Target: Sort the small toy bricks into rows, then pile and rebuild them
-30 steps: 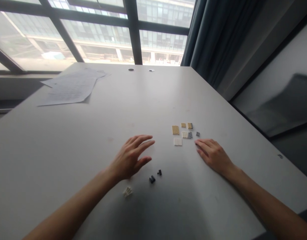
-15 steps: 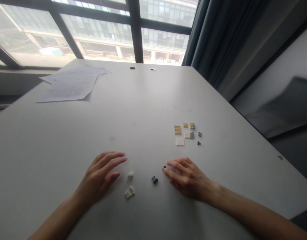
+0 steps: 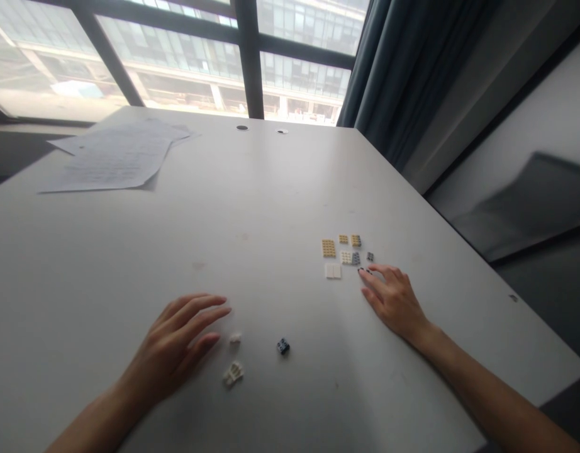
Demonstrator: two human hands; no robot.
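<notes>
My left hand [image 3: 181,343] rests at the lower left with its fingers apart and nothing in it. Just right of it lie a small white piece [image 3: 235,338] and a larger white piece [image 3: 233,374]. A dark brick [image 3: 283,345] sits farther right, touched by neither hand. My right hand [image 3: 394,299] reaches to the lower right of a group of small bricks, its fingers apart, with fingertips at small dark pieces [image 3: 361,270] that they partly cover. The group holds a yellow plate [image 3: 328,248], white tiles [image 3: 333,271], a white plate [image 3: 346,257] and a grey piece [image 3: 370,257].
Printed sheets of paper [image 3: 115,157] lie at the back left of the white table [image 3: 252,207]. Two round inserts are set near its back edge, below the window. A dark curtain [image 3: 394,82] hangs behind the right side.
My right hand has moved away to the upper right, and the small dark piece that was at its fingertips has gone with it to the brick group. The view has shifted slightly.
</notes>
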